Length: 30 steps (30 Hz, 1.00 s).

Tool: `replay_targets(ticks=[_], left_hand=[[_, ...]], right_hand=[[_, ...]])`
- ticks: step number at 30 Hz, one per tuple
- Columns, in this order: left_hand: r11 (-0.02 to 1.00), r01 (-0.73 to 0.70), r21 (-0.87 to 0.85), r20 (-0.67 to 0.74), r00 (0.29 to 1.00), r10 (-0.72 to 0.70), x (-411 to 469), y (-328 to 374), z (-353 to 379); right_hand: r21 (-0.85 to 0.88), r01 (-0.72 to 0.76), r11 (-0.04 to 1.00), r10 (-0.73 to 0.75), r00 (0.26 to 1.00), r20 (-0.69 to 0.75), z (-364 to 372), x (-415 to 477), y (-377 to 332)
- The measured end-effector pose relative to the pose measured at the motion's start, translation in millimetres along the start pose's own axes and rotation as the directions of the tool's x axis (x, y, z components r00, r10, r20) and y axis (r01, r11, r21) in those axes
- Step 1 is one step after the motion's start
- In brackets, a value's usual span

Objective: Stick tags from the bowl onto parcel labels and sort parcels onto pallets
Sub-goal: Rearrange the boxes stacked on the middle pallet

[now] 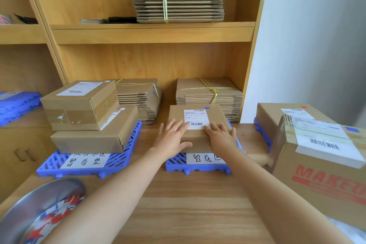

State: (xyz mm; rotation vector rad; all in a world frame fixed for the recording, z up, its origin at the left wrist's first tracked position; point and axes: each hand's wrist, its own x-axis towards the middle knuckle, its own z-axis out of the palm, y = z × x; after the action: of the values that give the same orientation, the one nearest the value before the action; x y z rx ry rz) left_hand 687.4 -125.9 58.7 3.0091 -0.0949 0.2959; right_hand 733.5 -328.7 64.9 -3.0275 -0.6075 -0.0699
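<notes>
1. Two bare hands, the left hand (pixel 172 139) and the right hand (pixel 221 137) — plain from knuckles to wrist.
2. The left forearm (pixel 122 190) and right forearm (pixel 267 184), likewise uncovered — bare as far up as the view reaches.

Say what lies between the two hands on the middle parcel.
In the head view, the barcode label on the parcel lies between left hand and right hand.
</notes>
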Motion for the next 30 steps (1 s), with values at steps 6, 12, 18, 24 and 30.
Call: replay_targets(ticks=[6, 12, 18, 24, 30], left_hand=[[1.0, 0.006, -0.029, -0.117, 0.993, -0.01, -33.9, 19.1, -33.0], [0.989, -0.144, -0.04, -0.227, 0.965, 0.132, -70.7, 67.5, -77.8], [0.946, -0.285, -0.155, -0.211, 0.945, 0.25, -88.3, 152.1, -100.3], [0.852, -0.329, -0.407, -0.092, 0.943, 0.32, -95.2, 231.2, -90.3], [0.809, -0.26, -0.527, -0.019, 0.955, 0.295, -92.2, 265.7, -77.7]], right_hand=[[0.078, 0.012, 0.997, 0.001, 0.987, -0.164, -48.7, -40.4, -7.0], [0.074, 0.033, 0.997, -0.008, 0.95, -0.311, -109.0, -122.2, 12.5], [0.013, -0.135, 0.991, 0.128, 0.905, -0.406, -143.7, -197.6, 78.4], [-0.009, -0.345, 0.939, 0.321, 0.881, -0.349, -138.0, -266.4, 144.2], [0.171, -0.454, 0.874, 0.482, 0.854, -0.197, -128.1, -300.8, 181.4]])
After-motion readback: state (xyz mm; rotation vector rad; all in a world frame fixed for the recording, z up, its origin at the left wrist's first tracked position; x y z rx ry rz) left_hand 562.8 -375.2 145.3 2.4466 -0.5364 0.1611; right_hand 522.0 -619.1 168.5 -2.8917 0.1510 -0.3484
